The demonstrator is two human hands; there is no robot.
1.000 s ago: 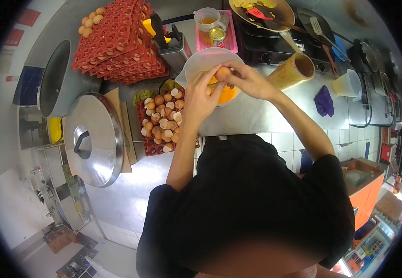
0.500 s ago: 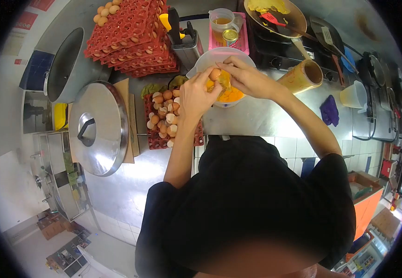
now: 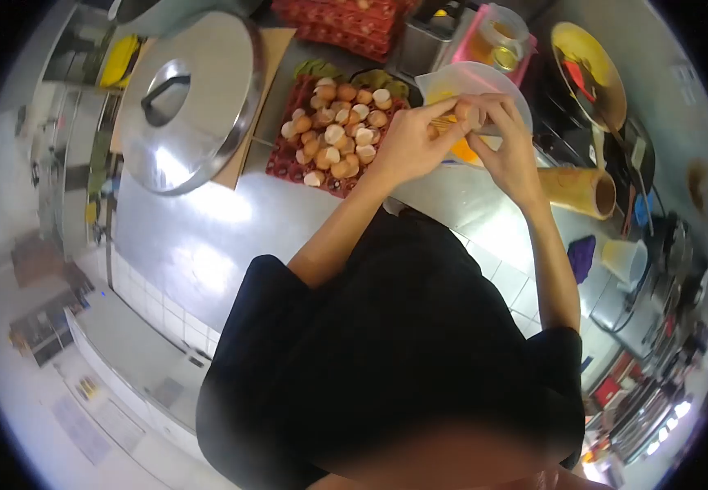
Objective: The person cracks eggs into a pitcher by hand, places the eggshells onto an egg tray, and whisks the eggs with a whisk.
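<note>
Over a translucent plastic bowl (image 3: pixel 497 79) my left hand (image 3: pixel 423 140) and my right hand (image 3: pixel 507 151) meet. Between them is an eggshell (image 3: pixel 471 115), with the fingers of both hands closed round it. Orange-yellow egg (image 3: pixel 465 153) shows in the bowl below my fingers. Close to my left forearm, a red egg tray (image 3: pixel 276 163) bears a heap of cracked brown shells (image 3: pixel 334 133). My fingers hide part of the shell and much of the bowl's inside.
A steel lid (image 3: pixel 195 106) lies on cardboard at the left. Behind are stacked red trays (image 3: pixel 346 24) and a pink tray (image 3: pixel 470 49) with a jug. To the right are a pan (image 3: pixel 612 82), a yellowish roll (image 3: pixel 574 191), a purple cloth (image 3: pixel 581 257) and a plastic jug (image 3: pixel 624 259).
The view has turned and shifted, so the bowl and both hands appear farther right. The egg between my hands was opened, and its contents, seen hanging half a second ago, no longer show there.
</note>
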